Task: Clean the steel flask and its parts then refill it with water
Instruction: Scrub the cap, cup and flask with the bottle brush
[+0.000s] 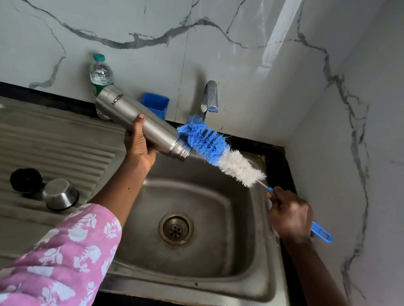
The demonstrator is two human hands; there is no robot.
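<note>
**Brush poised at the flask's mouth**

The left hand (pixel 139 139) gripped the steel flask (pixel 141 122) around its middle, holding it tilted over the sink's (pixel 265 297) rear edge, open mouth toward the tap (pixel 211 98). The right hand (pixel 289 215) clasped the bottle brush (pixel 219 153) by its blue handle, bristles lying just outside the mouth. Scrubbing the inside seemed the step in hand; next the brush tip needed lining up with the neck. The cup (pixel 60 194) and stopper (pixel 26 180) waited on the drainboard's front.
</note>
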